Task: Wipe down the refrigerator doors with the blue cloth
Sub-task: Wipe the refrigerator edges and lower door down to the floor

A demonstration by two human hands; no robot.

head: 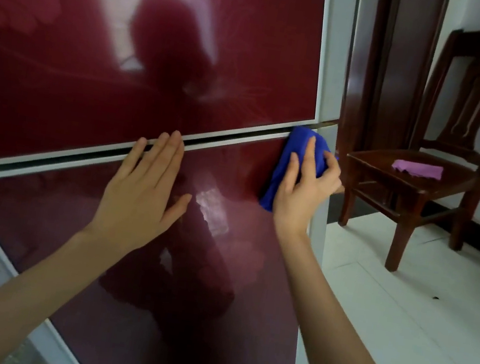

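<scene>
Bare forearms first: left forearm (30, 281) up from 7 o'clock, right forearm (336, 321) up from 5 o'clock. Left hand (140, 195) at centre — lies flat on the dark red lower door (181, 313), fingers straight and spread, gripping nothing, fingertips up at the gap below the upper door (124, 71). Right hand (303, 188) just toward 2 o'clock of centre: presses the blue cloth (290, 158) against the lower door's top right corner, with fingers bent round the bunched fabric and one finger laid straight along it. Touches the glossy panel just under the gap, beside the refrigerator's pale right edge. At 3 o'clock, well apart from the doors, a wooden chair (412, 189) on a white tiled floor (397, 330) — carries a purple cloth (417, 169) flat on its seat. On both doors, dim reflections of a person and a bright window.
</scene>
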